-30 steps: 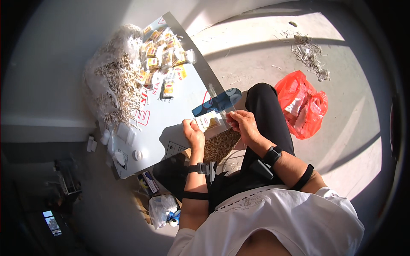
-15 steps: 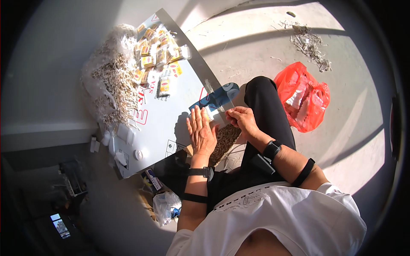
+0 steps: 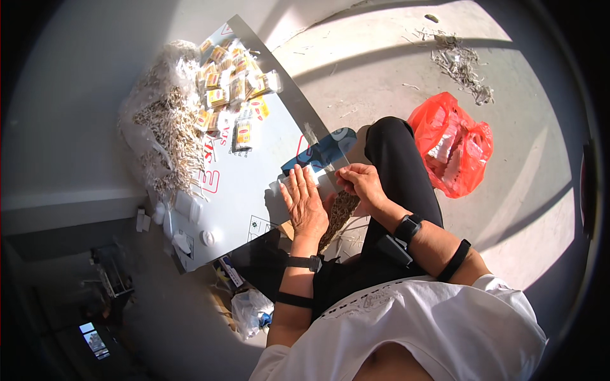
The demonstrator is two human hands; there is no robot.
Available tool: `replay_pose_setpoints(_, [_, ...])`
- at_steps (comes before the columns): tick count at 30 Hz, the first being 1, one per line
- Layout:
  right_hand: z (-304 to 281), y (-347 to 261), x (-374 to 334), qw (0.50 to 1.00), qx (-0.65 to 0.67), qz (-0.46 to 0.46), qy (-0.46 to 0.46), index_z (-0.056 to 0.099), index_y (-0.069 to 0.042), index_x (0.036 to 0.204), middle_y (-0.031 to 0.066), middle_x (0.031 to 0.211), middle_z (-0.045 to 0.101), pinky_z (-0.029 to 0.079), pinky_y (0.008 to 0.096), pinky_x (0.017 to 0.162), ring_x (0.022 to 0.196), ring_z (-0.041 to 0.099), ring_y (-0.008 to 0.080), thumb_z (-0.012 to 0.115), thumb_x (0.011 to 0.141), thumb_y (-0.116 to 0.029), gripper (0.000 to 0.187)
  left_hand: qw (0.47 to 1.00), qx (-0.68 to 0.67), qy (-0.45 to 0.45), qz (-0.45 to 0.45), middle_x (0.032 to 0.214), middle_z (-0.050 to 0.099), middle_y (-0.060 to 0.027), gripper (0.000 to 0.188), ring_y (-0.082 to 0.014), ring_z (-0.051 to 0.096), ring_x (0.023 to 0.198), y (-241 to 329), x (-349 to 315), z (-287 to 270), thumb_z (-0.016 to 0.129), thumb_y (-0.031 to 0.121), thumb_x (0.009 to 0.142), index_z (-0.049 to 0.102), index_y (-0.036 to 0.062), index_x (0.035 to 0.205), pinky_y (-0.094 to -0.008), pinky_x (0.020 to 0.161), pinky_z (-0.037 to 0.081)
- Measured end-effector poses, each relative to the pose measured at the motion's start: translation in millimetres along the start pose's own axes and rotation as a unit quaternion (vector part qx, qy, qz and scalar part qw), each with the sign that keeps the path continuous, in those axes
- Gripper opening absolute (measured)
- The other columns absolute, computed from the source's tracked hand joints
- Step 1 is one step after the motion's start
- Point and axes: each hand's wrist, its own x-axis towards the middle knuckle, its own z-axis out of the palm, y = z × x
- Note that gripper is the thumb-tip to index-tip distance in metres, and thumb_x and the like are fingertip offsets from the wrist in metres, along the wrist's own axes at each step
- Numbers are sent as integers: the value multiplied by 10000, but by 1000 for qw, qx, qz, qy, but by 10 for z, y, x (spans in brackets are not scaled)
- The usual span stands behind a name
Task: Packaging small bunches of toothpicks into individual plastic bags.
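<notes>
- Left hand (image 3: 306, 206) has gone from curled at the board edge a second ago to flat, palm down, fingers straight and slightly spread, pressing a small white box (image 3: 298, 179) onto the board (image 3: 254, 190).
- Right hand (image 3: 361, 185) has barely shifted; fingers curled together, pinching something small near the blue patch (image 3: 327, 149). Cannot tell what it grips.
- Box sits at the board's near edge, under the left fingertips, just beside the right hand.
- Sticks (image 3: 340, 213) heaped in the lap between the two hands, partly hidden by the left palm.
- Handling, judged: box looks like thin card, light, easily crushed; best held by its short ends, not squeezed on the faces. Sticks thin, light, likely snap or scatter; pinch a small bunch mid-length.
- Far end of board: pile of yellow boxes (image 3: 232, 89), a bag of sticks (image 3: 162, 133) beside it.
- Red bag (image 3: 454, 149) on the floor right of the knee (image 3: 394, 143).
</notes>
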Motion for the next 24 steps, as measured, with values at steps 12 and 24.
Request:
replay_pose_setpoints(12, [-16, 19, 65, 1000, -5, 13, -10, 689, -39, 860, 13, 679, 635, 414, 188, 520, 549, 523, 62, 613, 913, -155, 148, 1000, 2, 9, 19, 1542, 153, -236, 794, -346, 143, 1442, -45, 22, 73, 556, 359, 909, 165, -44, 1470, -507, 1163, 53])
replay_pose_setpoints(24, [-34, 23, 87, 998, 46, 32, -13, 683, -31, 847, 16, 669, 630, 407, 190, 504, 533, 510, 61, 606, 907, -134, 141, 1000, -9, 7, 18, 1553, 132, -217, 793, -334, 108, 1451, 87, 26, 31, 553, 358, 916, 146, -23, 1480, -498, 1163, 34])
